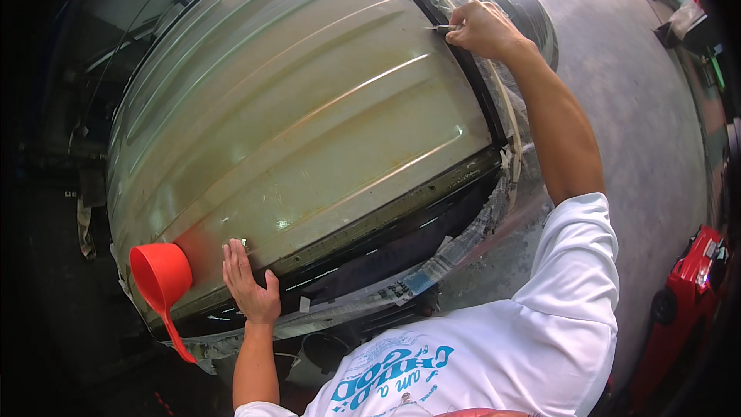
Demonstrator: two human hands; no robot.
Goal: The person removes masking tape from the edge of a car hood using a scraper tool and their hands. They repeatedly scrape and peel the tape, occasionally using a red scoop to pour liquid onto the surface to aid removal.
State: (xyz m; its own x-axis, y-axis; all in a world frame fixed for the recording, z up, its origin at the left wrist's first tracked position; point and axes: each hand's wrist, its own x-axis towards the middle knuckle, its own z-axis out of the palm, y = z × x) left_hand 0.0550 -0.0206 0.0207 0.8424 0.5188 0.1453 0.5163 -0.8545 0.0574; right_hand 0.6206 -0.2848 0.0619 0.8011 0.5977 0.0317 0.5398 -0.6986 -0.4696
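A ribbed, greenish-beige vehicle roof panel (309, 131) stretches out in front of me. At its right edge, by the black seam (463, 69), my right hand (488, 28) is closed around a slim tool (441, 28) with a thin, pale tip. The tip points left over the panel; most of the handle is hidden in my fingers. My left hand (253, 287) lies with fingers stretched out on the near edge of the roof and holds nothing. Just left of it, a red plastic dipper (164, 270) rests on the panel, its handle hanging toward me over the edge.
Clear masking film and tape (423, 278) run along the roof's near and right edges. Beyond on the right is a grey concrete floor (641, 108), with a red car (689, 293) low at the far right. Dark equipment and cables line the left side.
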